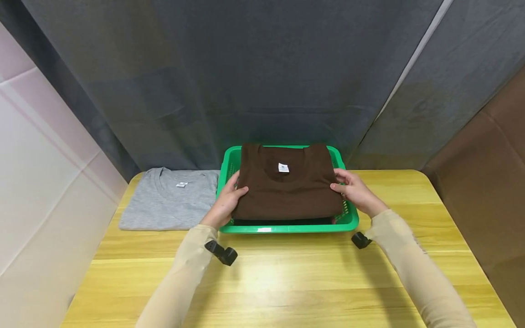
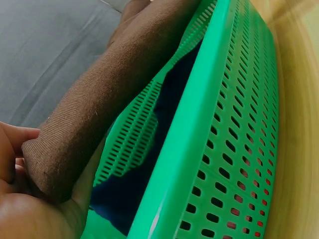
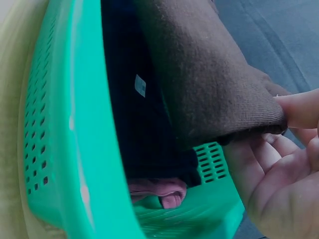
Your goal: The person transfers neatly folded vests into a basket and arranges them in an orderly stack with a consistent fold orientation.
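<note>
A folded brown T-shirt (image 1: 289, 196) with a white neck label is held level over the green plastic basket (image 1: 287, 229). My left hand (image 1: 227, 200) grips its left edge, thumb on top and fingers beneath. On the opposite edge, my right hand (image 1: 358, 191) pinches the shirt the same way. Both wrist views show a gap between the shirt and what lies in the basket. Inside, a dark navy garment (image 3: 142, 129) with a small pale label lies below the shirt. Under that, a bit of pink cloth (image 3: 172, 193) shows in the right wrist view.
A folded grey T-shirt (image 1: 172, 202) lies on the wooden table (image 1: 287, 282), close against the basket's left side. Behind the table hangs a dark grey curtain (image 1: 262, 77). A white panel (image 1: 45, 173) stands at the left, a brown one (image 1: 488, 182) at the right.
</note>
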Demonstrator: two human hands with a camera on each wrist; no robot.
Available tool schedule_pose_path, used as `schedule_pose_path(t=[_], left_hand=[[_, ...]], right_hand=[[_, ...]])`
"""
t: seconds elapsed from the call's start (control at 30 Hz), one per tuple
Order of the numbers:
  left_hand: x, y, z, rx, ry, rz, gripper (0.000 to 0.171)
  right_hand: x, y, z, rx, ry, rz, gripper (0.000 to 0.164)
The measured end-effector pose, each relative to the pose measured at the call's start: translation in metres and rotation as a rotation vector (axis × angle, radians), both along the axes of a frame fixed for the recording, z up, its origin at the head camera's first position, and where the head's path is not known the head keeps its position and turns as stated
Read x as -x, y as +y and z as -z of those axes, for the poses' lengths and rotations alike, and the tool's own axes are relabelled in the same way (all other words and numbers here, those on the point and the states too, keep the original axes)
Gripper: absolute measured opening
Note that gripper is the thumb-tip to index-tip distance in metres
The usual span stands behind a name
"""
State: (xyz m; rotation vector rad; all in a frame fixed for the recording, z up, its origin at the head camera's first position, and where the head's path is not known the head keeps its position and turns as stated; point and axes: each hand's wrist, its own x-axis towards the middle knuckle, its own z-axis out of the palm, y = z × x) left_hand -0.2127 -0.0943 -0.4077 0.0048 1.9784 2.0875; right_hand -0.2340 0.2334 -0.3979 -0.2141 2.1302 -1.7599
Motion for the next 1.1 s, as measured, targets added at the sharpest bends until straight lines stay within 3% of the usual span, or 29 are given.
schedule_pose_path(t=[1.1], left_hand=[[0.003, 0.000, 0.014, 0.073, -0.013, 0.025, 0.054]], right_hand=[[0.003, -0.005, 0.021, 0.011, -0.054, -0.011, 0.042]])
